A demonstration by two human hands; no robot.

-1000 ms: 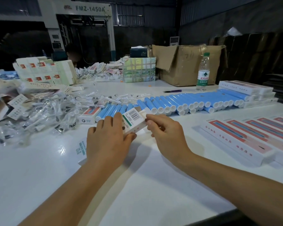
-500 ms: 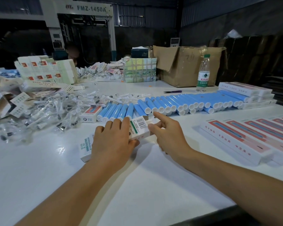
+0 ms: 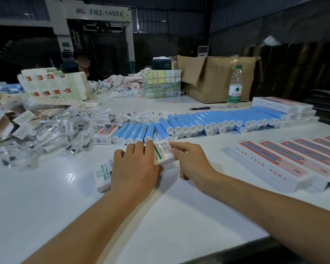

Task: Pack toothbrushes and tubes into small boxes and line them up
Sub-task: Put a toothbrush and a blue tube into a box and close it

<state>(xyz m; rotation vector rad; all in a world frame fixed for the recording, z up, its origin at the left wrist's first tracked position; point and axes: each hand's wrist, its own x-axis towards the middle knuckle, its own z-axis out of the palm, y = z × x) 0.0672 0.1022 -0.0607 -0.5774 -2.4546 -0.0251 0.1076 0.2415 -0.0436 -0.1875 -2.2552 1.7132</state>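
White box flat on table under both hands, long axis near-left to far-right; left hand curled over middle, right hand pinching far end, nearer the packed row.

Bright overhead light whitens the table, with a small glare patch (left of the forearms); the hall behind is dim, and edges bow outward.
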